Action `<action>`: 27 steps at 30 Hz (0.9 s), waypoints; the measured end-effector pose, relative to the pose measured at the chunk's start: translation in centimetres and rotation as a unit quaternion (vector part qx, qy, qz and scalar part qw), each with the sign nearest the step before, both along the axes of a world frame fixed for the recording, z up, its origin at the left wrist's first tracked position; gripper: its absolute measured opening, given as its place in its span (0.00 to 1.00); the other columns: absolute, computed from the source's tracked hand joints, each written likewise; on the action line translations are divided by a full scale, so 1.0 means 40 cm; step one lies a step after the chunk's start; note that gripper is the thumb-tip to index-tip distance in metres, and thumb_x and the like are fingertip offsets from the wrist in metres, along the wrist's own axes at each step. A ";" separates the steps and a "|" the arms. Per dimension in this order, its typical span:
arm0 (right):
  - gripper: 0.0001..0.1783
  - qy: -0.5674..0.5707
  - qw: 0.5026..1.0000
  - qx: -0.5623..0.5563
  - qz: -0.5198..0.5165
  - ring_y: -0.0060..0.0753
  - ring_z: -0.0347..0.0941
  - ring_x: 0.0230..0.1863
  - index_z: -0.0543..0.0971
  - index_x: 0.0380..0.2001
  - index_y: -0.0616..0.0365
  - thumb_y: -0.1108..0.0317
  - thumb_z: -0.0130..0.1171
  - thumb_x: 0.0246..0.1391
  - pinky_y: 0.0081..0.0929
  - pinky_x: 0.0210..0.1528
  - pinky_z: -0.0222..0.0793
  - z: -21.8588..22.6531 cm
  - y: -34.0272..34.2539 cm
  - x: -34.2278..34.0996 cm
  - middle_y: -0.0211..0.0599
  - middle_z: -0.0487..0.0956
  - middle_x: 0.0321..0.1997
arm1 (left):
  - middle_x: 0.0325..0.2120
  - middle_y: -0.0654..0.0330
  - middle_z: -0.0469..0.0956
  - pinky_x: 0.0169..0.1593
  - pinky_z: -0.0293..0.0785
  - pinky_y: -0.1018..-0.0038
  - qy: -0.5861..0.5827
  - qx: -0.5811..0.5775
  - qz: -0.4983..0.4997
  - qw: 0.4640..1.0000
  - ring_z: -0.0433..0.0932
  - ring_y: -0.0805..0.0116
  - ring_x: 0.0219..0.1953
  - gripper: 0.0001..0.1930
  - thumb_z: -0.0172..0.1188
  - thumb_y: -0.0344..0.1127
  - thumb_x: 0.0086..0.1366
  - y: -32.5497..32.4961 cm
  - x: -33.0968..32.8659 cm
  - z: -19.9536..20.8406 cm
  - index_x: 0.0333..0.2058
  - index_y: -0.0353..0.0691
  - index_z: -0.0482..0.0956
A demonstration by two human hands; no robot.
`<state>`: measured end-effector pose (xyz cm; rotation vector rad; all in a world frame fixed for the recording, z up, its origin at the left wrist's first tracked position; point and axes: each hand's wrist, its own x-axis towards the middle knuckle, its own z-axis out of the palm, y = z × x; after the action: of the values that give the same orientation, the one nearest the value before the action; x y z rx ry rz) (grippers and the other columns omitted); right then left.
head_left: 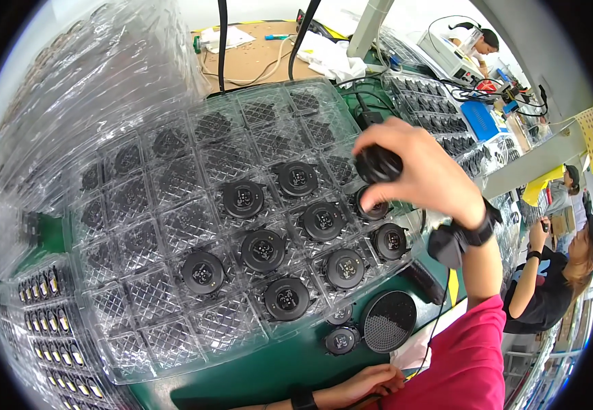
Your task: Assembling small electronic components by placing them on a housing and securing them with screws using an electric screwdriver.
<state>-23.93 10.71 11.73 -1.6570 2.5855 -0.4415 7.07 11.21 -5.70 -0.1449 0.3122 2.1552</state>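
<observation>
My right hand [419,167] is closed around a round black piece [378,164], thumb below and fingers above, over the right edge of a clear plastic tray [132,372]. Whether the piece is single or stacked is unclear. Just under the thumb, one round black watch-like case [375,205] sits in its pocket, partly covered. Several like it, such as a watch-like case [323,221], fill pockets in the tray's right and middle parts. At the lower edge, my left hand [371,383] has curled fingers near the red sleeve; what they hold, if anything, is hidden.
A black disc with a dotted surface [389,321], a small round part [342,339] and a black cylinder [422,280] lie on the green tabletop [242,376]. Wrapped plastic trays [105,75] rise at the far left. Co-workers, including a person in black [542,294], are at right.
</observation>
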 end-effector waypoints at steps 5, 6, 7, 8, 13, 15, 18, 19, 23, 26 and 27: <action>0.36 0.002 0.999 0.024 0.036 0.48 0.72 0.47 0.77 0.42 0.63 0.52 0.79 0.32 0.38 0.51 0.69 -0.021 -0.053 -0.080 0.43 0.73 0.44 | 0.38 0.59 0.82 0.44 0.75 0.74 0.017 -0.017 -0.001 1.000 0.80 0.69 0.39 0.14 0.49 0.42 0.75 -0.001 0.018 -0.026 0.44 0.41 0.79; 0.36 0.003 0.999 0.021 0.037 0.48 0.72 0.47 0.77 0.42 0.63 0.52 0.79 0.32 0.38 0.51 0.69 -0.026 -0.066 -0.098 0.43 0.73 0.44 | 0.38 0.59 0.82 0.44 0.75 0.74 0.022 -0.015 0.001 1.000 0.80 0.70 0.39 0.13 0.48 0.41 0.75 0.002 0.018 -0.029 0.44 0.41 0.79; 0.36 0.017 0.999 0.014 0.024 0.48 0.72 0.47 0.77 0.42 0.63 0.51 0.79 0.33 0.38 0.51 0.69 -0.030 -0.082 -0.115 0.43 0.72 0.43 | 0.37 0.59 0.82 0.44 0.76 0.73 0.027 -0.014 0.003 1.000 0.80 0.70 0.39 0.13 0.48 0.41 0.75 0.005 0.018 -0.034 0.44 0.42 0.79; 0.37 0.032 0.999 0.006 0.012 0.48 0.72 0.47 0.76 0.42 0.64 0.50 0.78 0.34 0.38 0.51 0.69 -0.032 -0.100 -0.130 0.43 0.72 0.43 | 0.37 0.59 0.82 0.44 0.76 0.73 0.028 -0.017 0.004 0.999 0.80 0.70 0.39 0.13 0.48 0.41 0.75 0.009 0.018 -0.045 0.44 0.42 0.79; 0.38 0.029 0.999 -0.030 -0.026 0.48 0.71 0.46 0.75 0.41 0.64 0.45 0.77 0.36 0.38 0.50 0.68 -0.090 -0.158 -0.192 0.42 0.70 0.42 | 0.42 0.64 0.77 0.48 0.70 0.78 0.087 0.043 -0.020 0.995 0.74 0.76 0.44 0.15 0.45 0.44 0.77 0.035 0.019 -0.080 0.48 0.41 0.74; 0.38 0.035 0.999 -0.025 -0.005 0.48 0.71 0.46 0.75 0.41 0.64 0.44 0.76 0.36 0.38 0.51 0.68 -0.083 -0.150 -0.213 0.42 0.70 0.42 | 0.39 0.64 0.78 0.45 0.72 0.77 0.085 0.023 -0.012 0.996 0.75 0.76 0.41 0.14 0.47 0.44 0.76 0.041 0.017 -0.077 0.48 0.40 0.74; 0.38 0.042 0.998 -0.019 0.044 0.48 0.71 0.47 0.75 0.42 0.63 0.43 0.75 0.37 0.39 0.52 0.67 -0.055 -0.162 -0.215 0.42 0.70 0.42 | 0.39 0.64 0.78 0.45 0.72 0.77 0.094 0.017 -0.013 0.995 0.76 0.76 0.41 0.15 0.47 0.44 0.76 0.041 0.015 -0.079 0.48 0.40 0.74; 0.38 0.035 0.999 0.012 0.029 0.48 0.71 0.47 0.75 0.42 0.63 0.42 0.74 0.39 0.39 0.52 0.67 -0.046 -0.167 -0.215 0.42 0.70 0.43 | 0.39 0.64 0.78 0.45 0.72 0.77 0.099 0.015 -0.014 0.995 0.76 0.76 0.42 0.15 0.47 0.44 0.76 0.038 0.015 -0.080 0.48 0.40 0.74; 0.36 0.062 0.998 0.026 -0.001 0.46 0.71 0.48 0.76 0.42 0.62 0.41 0.71 0.45 0.38 0.54 0.67 -0.075 -0.169 -0.243 0.42 0.71 0.46 | 0.42 0.64 0.76 0.49 0.70 0.78 0.114 0.018 -0.033 0.993 0.74 0.76 0.46 0.15 0.47 0.45 0.76 0.044 0.012 -0.086 0.48 0.41 0.74; 0.34 0.140 0.986 -0.086 0.020 0.44 0.71 0.49 0.76 0.42 0.62 0.41 0.69 0.48 0.37 0.54 0.67 -0.123 -0.187 -0.273 0.41 0.71 0.47 | 0.42 0.64 0.76 0.50 0.70 0.77 0.119 0.018 -0.028 0.992 0.74 0.76 0.46 0.16 0.48 0.46 0.76 0.044 0.016 -0.092 0.49 0.41 0.74; 0.33 0.155 0.982 -0.107 0.012 0.44 0.72 0.48 0.76 0.42 0.61 0.41 0.68 0.50 0.37 0.53 0.67 -0.120 -0.196 -0.271 0.41 0.71 0.47 | 0.42 0.64 0.76 0.50 0.70 0.77 0.119 0.018 -0.024 0.992 0.74 0.76 0.46 0.16 0.48 0.46 0.75 0.042 0.016 -0.091 0.49 0.41 0.74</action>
<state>-34.76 2.87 6.93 -1.9672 2.8179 -0.5136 7.71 12.90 -9.34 0.1395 0.4090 2.1318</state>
